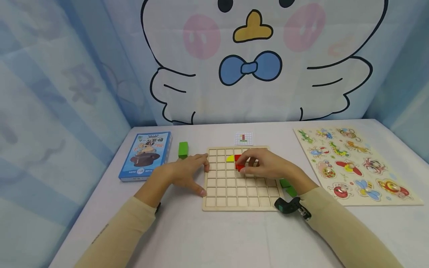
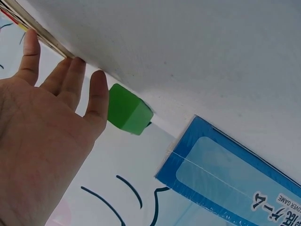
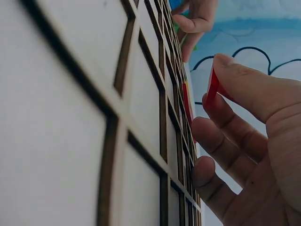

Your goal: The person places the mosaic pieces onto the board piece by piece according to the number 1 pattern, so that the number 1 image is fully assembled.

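Observation:
A wooden grid board [image 1: 226, 192] lies on the white table, a yellow tile [image 1: 230, 158] and a red tile [image 1: 237, 157] side by side in its upper cells. My left hand [image 1: 187, 169] rests along the board's left edge with the fingers spread and the fingertips touching the rim. Over the upper middle of the grid, my right hand [image 1: 268, 162] pinches a thin red square tile [image 3: 213, 87] between thumb and index finger. Its other fingers are bent loosely close to the grid. The held tile is just below the red one in the head view.
Behind the board lies a small pattern card [image 1: 244, 138]. A green block [image 1: 183, 149] and a blue game box [image 1: 146, 155] are on the left. More green pieces [image 1: 291, 191] sit beside the right forearm, and a board with animal pictures [image 1: 355, 163] lies further right.

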Action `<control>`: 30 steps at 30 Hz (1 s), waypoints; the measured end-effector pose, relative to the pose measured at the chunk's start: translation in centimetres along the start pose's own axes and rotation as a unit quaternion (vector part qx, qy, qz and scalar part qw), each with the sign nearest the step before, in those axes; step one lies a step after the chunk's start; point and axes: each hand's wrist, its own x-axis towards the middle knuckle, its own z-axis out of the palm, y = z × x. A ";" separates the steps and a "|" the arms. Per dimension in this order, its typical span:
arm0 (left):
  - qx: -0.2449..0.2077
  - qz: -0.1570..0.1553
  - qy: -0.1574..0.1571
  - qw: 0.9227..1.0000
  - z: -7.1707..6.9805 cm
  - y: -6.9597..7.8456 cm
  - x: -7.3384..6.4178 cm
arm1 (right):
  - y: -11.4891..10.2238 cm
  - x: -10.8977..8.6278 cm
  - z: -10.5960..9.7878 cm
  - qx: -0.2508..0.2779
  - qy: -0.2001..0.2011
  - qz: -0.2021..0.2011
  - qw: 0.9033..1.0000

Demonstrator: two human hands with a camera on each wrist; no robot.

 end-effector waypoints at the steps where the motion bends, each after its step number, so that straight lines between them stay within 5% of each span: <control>1: 0.001 0.000 0.000 1.000 0.0 0.0 0.0 | 0.0 0.0 0.1 -0.004 0.000 0.003 1.000; 10: 0.004 0.003 -0.001 1.000 -0.1 0.1 0.0 | -0.2 0.4 0.5 -0.059 0.001 0.003 0.998; 30: 0.007 -0.005 -0.004 1.000 -0.1 0.2 0.0 | -0.4 0.7 0.6 -0.078 -0.007 -0.014 0.997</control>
